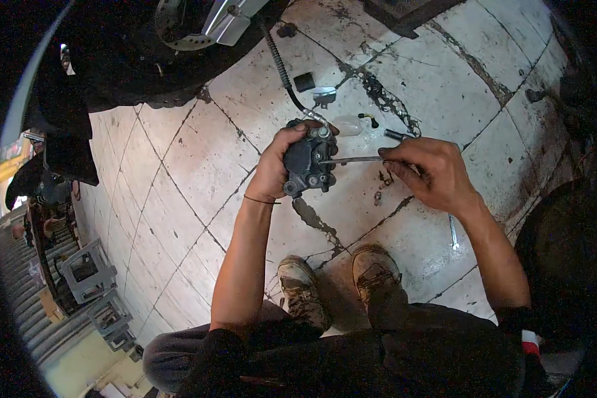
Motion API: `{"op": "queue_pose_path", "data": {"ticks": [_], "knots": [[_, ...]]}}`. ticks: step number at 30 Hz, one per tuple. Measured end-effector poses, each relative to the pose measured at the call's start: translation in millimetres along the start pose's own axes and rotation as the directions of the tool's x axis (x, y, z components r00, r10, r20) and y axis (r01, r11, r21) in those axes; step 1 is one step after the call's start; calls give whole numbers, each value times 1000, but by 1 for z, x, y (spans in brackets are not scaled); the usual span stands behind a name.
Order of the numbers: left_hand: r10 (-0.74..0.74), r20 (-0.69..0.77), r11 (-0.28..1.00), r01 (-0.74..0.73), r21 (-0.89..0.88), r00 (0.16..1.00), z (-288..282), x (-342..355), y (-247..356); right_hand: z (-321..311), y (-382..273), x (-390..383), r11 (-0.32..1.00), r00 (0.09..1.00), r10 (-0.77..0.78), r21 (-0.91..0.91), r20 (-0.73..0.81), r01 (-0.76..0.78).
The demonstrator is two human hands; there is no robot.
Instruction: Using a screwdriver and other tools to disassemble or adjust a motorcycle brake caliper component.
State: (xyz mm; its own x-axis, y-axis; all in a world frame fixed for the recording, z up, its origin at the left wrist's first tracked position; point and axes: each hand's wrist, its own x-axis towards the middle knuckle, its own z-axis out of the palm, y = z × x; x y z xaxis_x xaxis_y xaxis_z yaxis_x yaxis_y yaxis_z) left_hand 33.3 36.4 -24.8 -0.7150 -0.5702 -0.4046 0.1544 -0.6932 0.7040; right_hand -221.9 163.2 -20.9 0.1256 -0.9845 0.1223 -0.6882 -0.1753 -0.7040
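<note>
My left hand (272,162) is wrapped round a dark brake caliper (301,162), thumb over its upper edge, holding it above the floor. A black brake hose (278,63) joins the caliper at its top. Between the fingers of my right hand (438,172) is a thin metal rod tool (355,160). Its tip meets the right part of the caliper's face, near the bolts. The rest of the tool is hidden in the hand, so its exact kind cannot be made out. A short dark cylinder (395,134) shows just above the right fingers; whether it belongs to the tool is unclear.
On the cracked, stained tile floor (199,152) beyond the caliper lie a small dark block (304,81) and a metal-backed pad (324,96). Nearby is a translucent plastic piece (348,125). A wrench (454,233) lies beneath my right forearm. A vehicle wheel (132,60) stands at upper left.
</note>
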Motion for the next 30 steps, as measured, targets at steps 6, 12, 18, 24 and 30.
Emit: {"op": "queue_pose_path", "data": {"ticks": [6,12,18,24,30], "knots": [[18,-150,997,-7,74,988,-5,-1,-4,3,-20,-18,982,997,-46,-186,-66,33],[130,-126,959,-93,266,983,-16,6,-17,14,-29,-36,974,987,21,-221,-156,-56],[174,-132,898,-102,428,976,-21,4,-12,-24,-43,-9,965,979,166,-187,-117,-185],[203,-107,831,-114,545,973,-25,9,-9,-50,-48,24,940,1000,15,-340,5,-12],[179,-113,782,-71,619,977,-9,2,0,-57,-62,44,891,996,2,-452,88,38]]}}
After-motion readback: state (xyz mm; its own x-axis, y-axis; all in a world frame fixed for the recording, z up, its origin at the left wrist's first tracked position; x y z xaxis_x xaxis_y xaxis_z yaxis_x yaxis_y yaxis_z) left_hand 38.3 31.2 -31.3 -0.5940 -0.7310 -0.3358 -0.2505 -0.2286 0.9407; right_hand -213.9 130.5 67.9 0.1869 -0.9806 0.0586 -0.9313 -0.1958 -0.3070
